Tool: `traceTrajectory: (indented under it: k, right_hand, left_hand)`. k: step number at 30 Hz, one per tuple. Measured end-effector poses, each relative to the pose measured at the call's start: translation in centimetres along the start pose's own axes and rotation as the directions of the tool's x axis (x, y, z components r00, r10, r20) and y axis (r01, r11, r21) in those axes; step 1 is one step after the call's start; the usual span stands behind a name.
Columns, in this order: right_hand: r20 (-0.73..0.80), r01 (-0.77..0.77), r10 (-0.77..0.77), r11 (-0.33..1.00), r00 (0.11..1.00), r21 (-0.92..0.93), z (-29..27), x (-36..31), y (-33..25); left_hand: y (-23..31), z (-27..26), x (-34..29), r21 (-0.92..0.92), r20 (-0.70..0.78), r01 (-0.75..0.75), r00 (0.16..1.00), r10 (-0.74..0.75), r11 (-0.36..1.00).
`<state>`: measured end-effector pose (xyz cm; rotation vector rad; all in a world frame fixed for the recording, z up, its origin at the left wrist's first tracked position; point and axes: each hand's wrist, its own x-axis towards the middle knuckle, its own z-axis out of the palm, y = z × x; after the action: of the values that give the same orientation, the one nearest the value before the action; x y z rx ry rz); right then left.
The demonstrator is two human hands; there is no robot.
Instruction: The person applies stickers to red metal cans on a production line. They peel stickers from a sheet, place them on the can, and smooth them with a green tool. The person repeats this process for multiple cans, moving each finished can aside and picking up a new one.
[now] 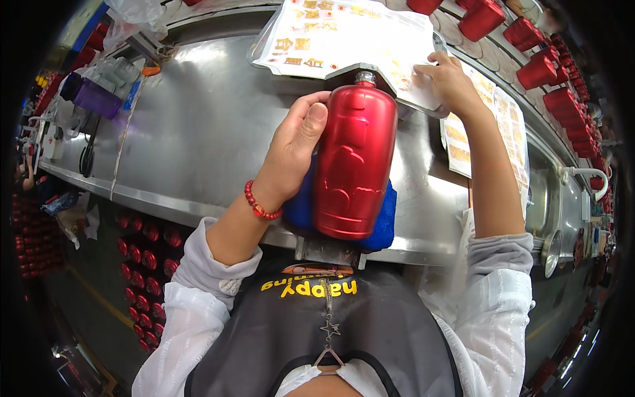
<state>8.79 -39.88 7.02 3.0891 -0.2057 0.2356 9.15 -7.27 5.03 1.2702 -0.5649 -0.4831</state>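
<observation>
A glossy red bottle [355,159] with raised shapes lies in front of me, its silver neck [365,77] pointing away against a dark metal bracket. Under its lower end is a blue cloth [382,218]. My left hand [299,135] is closed on the bottle's upper left side, thumb on top and the other fingers partly hidden behind it. Beyond the bottle, a white sheet of gold decals [350,33] rests on a tray. My right hand [450,83] is at that sheet's right edge, fingers bent in a pinch; whatever is between the fingertips is too small to make out.
More decal sheets [495,126] lie to the right on the steel bench [205,126]. Red bottles [479,20] stand along the conveyor [456,30] at far right. A purple bottle [92,96] is at left. Several red bottles [152,286] stand below the bench. A white tap [585,175] is at right.
</observation>
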Motion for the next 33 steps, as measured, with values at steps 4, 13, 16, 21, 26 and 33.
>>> traceTrajectory:
  k: [4, 13, 16, 21, 26, 33]
  right_hand:
    - [0.003, 0.077, -0.077, 0.997, 0.997, -0.001, -0.5, 1.7, -1.3]
    - [0.033, 0.01, -0.009, 0.999, 0.999, -0.047, 1.0, 5.9, -1.1]
    - [-0.028, 0.031, -0.033, 0.997, 0.999, -0.077, 1.7, 7.6, 1.4]
    - [-0.062, 0.147, -0.147, 0.989, 0.987, -0.007, 2.6, 8.1, 3.8]
    - [-0.115, 0.007, -0.009, 1.0, 0.993, -0.018, 3.5, 11.0, 6.5]
    - [0.15, -0.162, 0.159, 0.987, 0.976, 0.003, 4.1, 16.8, 10.8]
  left_hand:
    - [0.1, -0.4, -0.3, -0.043, 0.009, 0.071, 0.997, -0.071, 0.997]
    - [-0.3, -0.6, 0.0, -0.153, 0.07, 0.038, 0.997, -0.028, 0.987]
    - [-0.4, -0.5, 0.0, -0.191, 0.069, 0.061, 0.996, -0.049, 0.98]
    - [-1.3, -1.3, -0.1, -0.173, 0.134, 0.047, 0.991, -0.023, 0.984]
    - [-0.4, -0.7, -0.2, -0.12, 0.056, 0.036, 0.998, -0.029, 0.992]
    - [-0.5, -0.9, -0.1, -0.115, 0.064, 0.075, 0.996, -0.068, 0.991]
